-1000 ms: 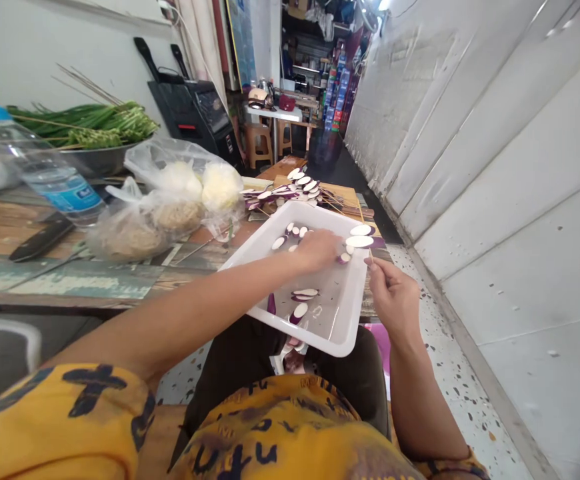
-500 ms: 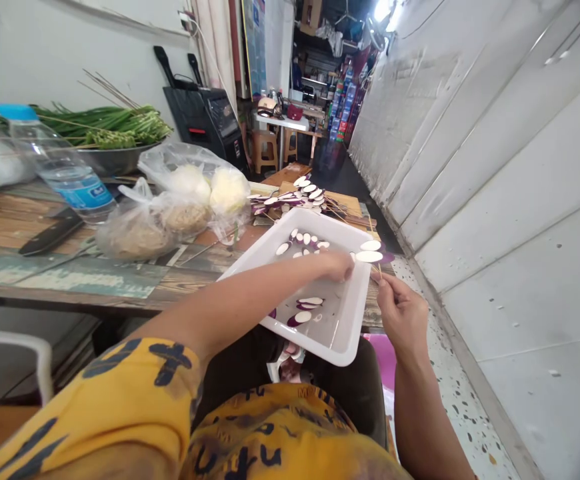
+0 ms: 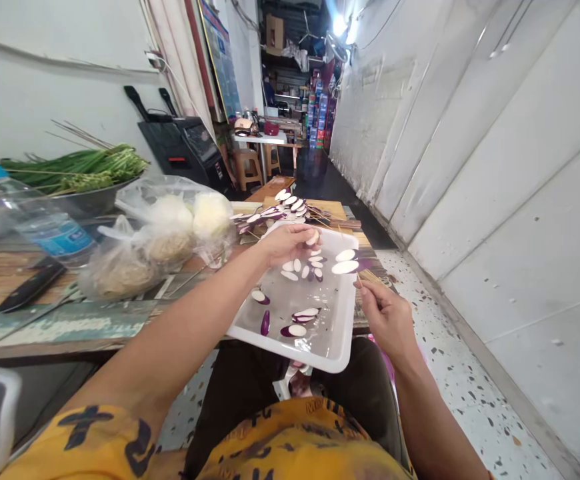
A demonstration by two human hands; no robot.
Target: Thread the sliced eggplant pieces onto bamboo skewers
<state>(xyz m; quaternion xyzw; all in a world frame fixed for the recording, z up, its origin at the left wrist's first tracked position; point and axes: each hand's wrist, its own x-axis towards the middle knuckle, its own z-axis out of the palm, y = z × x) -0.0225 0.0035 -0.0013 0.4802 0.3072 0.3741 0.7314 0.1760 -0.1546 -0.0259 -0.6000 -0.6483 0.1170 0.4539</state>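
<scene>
A white tray (image 3: 341, 347) with water and several purple-skinned eggplant slices rests on my lap and the table edge. My left hand (image 3: 285, 241) is raised over the tray's far side and pinches one eggplant slice (image 3: 313, 238). My right hand (image 3: 384, 313), beside the tray's right rim, is closed on a thin wooden skewer (image 3: 367, 275) that carries two slices (image 3: 345, 262). More loose slices (image 3: 295, 320) float near the tray's front.
A pile of skewered eggplant (image 3: 283, 205) lies on the table behind the tray. Plastic bags of noodles (image 3: 160, 233), a water bottle (image 3: 35, 217), a knife (image 3: 27, 288) and a bowl of greens (image 3: 77, 175) sit to the left. A white wall (image 3: 495, 167) runs along the right.
My left hand has lifted out of the tray water with a slice and moved toward the far rim. The right hand with the skewer has stayed beside the tray.
</scene>
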